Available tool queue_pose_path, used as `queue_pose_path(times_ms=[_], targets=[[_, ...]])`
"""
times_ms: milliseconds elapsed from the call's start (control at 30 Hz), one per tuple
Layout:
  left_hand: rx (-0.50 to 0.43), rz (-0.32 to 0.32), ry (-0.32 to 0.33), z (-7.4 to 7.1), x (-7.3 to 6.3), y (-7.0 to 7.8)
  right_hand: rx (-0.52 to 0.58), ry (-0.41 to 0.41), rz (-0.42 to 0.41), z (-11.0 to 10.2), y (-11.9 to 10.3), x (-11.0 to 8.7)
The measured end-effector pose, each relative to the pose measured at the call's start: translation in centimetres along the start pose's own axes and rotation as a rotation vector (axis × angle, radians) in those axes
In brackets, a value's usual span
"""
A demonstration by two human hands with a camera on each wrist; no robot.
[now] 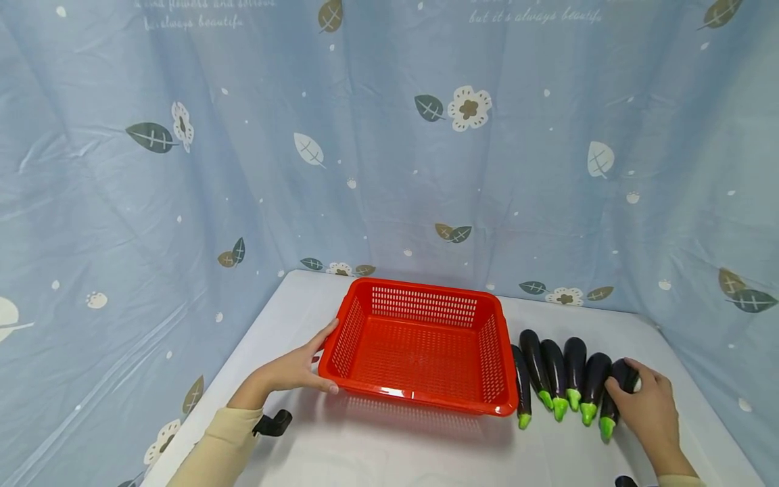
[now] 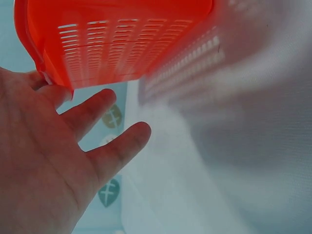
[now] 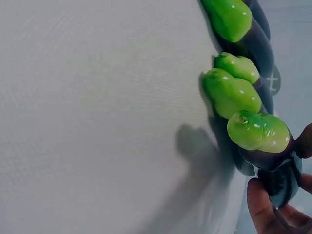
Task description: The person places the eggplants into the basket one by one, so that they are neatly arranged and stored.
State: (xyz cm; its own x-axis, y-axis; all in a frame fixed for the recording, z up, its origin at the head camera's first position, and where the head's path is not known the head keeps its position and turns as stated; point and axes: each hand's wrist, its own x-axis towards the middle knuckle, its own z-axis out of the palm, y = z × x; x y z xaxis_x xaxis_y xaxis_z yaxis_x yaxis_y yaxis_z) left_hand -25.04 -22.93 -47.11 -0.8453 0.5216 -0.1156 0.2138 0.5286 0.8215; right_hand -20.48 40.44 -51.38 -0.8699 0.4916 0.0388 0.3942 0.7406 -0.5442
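A red plastic basket (image 1: 420,345) with slotted sides stands on the white table, with nothing in it. At its front left corner, my left hand (image 1: 295,368) holds the rim, thumb in front and index finger along the left side. In the left wrist view two fingers of the left hand (image 2: 53,146) stick out below the basket wall (image 2: 117,53). My right hand (image 1: 654,406) grips the rightmost eggplant (image 1: 608,409), dark purple with a green stem end, thumb on its left. In the right wrist view fingers also curl around its dark body (image 3: 280,180).
Several more eggplants (image 1: 575,365) lie side by side between the basket and my right hand, green ends toward me. The leftmost one (image 1: 522,389) lies right beside the basket's right wall. A blue patterned curtain (image 1: 389,169) closes off the back and sides.
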Motion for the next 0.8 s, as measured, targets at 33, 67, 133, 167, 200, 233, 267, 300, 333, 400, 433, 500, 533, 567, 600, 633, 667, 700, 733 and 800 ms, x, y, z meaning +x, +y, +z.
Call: queue_pose_path(times_ms=[33,67,133,167,200,233,267,300,333,400,433,500,533,567,600,633,667,700,733,800], targets=[[0.0,-0.003,0.0,0.0,0.0,0.0,0.002,0.003,-0.018,-0.1,0.0,0.1],[-0.003,-0.004,0.0,0.0,0.0,-0.1,0.007,0.005,-0.033,-0.2,0.0,0.1],[-0.01,-0.006,-0.001,0.1,0.1,-0.1,0.017,0.006,-0.053,-0.3,0.0,0.1],[-0.014,-0.005,-0.003,0.1,0.1,-0.2,0.022,0.008,-0.06,-0.3,-0.1,0.2],[-0.017,-0.004,-0.004,0.1,0.1,-0.2,0.024,0.009,-0.066,-0.4,-0.2,0.1],[-0.02,-0.002,-0.005,0.1,0.1,-0.3,0.024,0.011,-0.07,-0.4,-0.3,0.1],[-0.025,0.001,-0.007,0.1,0.2,-0.3,0.031,0.013,-0.07,-0.4,-0.4,0.1],[-0.027,0.003,-0.007,0.1,0.2,-0.3,0.033,0.016,-0.073,-0.5,-0.4,0.1],[-0.029,0.005,-0.007,0.1,0.2,-0.4,0.034,0.017,-0.075,-0.5,-0.6,0.1],[-0.032,0.009,-0.009,0.1,0.2,-0.4,0.032,0.02,-0.078,-0.5,-0.8,0.2],[-0.035,0.01,-0.011,0.1,0.2,-0.4,0.032,0.019,-0.079,-0.5,-0.9,0.2],[-0.039,0.011,-0.013,0.1,0.2,-0.4,0.03,0.017,-0.086,-0.4,-1.1,0.3],[-0.041,0.01,-0.014,0.2,0.2,-0.4,0.029,0.02,-0.092,-0.4,-1.2,0.4],[-0.041,0.01,-0.014,0.2,0.2,-0.4,0.028,0.024,-0.102,-0.4,-1.3,0.4],[-0.043,0.009,-0.013,0.2,0.2,-0.4,0.027,0.029,-0.116,-0.4,-1.4,0.4],[-0.045,0.009,-0.014,0.2,0.2,-0.4,0.028,0.036,-0.133,-0.4,-1.5,0.5],[-0.045,0.007,-0.013,0.2,0.2,-0.4,0.03,0.044,-0.15,-0.3,-1.6,0.5],[-0.045,0.007,-0.013,0.2,0.2,-0.4,0.032,0.052,-0.165,-0.3,-1.7,0.5],[-0.046,0.007,-0.013,0.2,0.2,-0.4,0.033,0.06,-0.182,-0.2,-1.8,0.5],[-0.049,0.011,-0.013,0.2,0.2,-0.4,0.037,0.069,-0.209,0.0,-2.0,0.5]])
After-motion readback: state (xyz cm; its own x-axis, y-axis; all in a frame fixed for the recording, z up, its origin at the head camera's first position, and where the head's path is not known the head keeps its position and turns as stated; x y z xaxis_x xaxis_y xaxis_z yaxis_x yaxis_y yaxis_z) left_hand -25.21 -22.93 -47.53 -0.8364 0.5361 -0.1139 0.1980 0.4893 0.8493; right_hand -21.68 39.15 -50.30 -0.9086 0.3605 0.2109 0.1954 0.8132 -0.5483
